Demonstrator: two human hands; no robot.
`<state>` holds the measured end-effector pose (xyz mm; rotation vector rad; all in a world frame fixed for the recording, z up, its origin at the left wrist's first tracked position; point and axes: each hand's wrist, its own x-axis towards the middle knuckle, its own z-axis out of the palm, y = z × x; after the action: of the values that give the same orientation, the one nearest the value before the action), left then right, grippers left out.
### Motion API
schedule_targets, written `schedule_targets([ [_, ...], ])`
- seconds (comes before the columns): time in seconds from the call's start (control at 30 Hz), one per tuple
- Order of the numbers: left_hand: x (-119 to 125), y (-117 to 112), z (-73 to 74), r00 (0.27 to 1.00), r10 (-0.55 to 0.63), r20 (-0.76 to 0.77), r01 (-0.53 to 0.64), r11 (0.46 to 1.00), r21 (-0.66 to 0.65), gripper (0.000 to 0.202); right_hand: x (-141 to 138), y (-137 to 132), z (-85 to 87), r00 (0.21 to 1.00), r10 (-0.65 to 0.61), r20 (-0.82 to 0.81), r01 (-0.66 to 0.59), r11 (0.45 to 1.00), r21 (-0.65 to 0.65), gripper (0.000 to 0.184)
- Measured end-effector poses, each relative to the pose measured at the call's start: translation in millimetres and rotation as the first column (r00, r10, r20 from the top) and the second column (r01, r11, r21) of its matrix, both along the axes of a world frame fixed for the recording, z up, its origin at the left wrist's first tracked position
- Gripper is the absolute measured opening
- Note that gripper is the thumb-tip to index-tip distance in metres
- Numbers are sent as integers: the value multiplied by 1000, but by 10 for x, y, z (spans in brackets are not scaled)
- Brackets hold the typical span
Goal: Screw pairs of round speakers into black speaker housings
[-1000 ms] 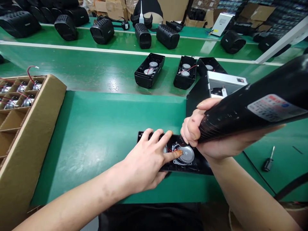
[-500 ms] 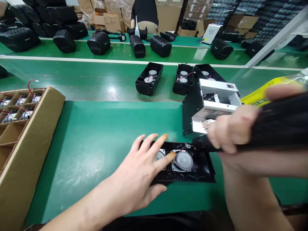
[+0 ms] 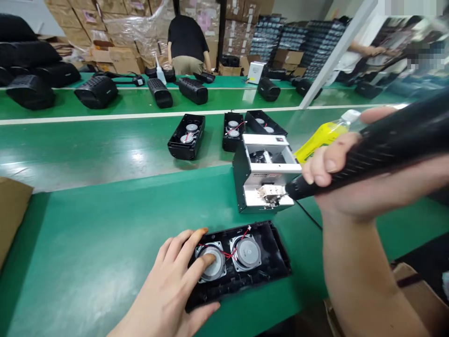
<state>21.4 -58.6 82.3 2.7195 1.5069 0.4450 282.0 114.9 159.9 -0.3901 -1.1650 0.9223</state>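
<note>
Clock readings are taken from the middle of the open case, 12 pointing away from the wearer.

The green bench (image 3: 122,234) carries the work. A machine (image 3: 266,172) stands at 1 o'clock; its front bears dark and red print, too small to read.

The open case (image 3: 273,262) lies hollow side up, close to the wearer. Three similar cases (image 3: 180,150) lie at 11 to 1 o'clock, speakers likewise inside.

The left hand (image 3: 171,276) is at 9 o'clock, grip spread over the case end, one fingertip on a speaker. The right hand (image 3: 351,201), at 2 o'clock, has its grip wrapped around a power screwdriver (image 3: 386,150), nose at the machine's front; contact there cannot be confirmed.

A bottle (image 3: 321,138) at 2 o'clock wears a yellow label with green marking, not legible. No brand can be read.

Done: both speakers, at 9 (image 3: 214,264) and 3 o'clock (image 3: 247,252), sit in the case. Outstanding, in my judgement: the case is uncovered, and the red wires (image 3: 229,254) end in a loose white plug (image 3: 249,228). Whether every corner screw is fitted cannot be told.
</note>
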Motion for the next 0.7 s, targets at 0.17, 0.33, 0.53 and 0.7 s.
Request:
schedule_targets([
  [0.17,31,108,-38,1000,-29,5,29,998,51,67,-109,10,-39,994,-107,-4,107,994,-25,66],
  [0.33,-102,140,4,1000,-19,9,19,1000,13,65,-164,-29,-82,998,-46,-34,43,995,-94,70],
  [0.53,-89,194,-41,991,86,-98,-83,996,34,35,-156,41,-235,996,55,-71,-54,998,18,74],
  [0.7,-49,183,-96,993,101,-67,-103,994,-31,32,-111,-93,-240,986,163,-23,-164,986,-8,69],
])
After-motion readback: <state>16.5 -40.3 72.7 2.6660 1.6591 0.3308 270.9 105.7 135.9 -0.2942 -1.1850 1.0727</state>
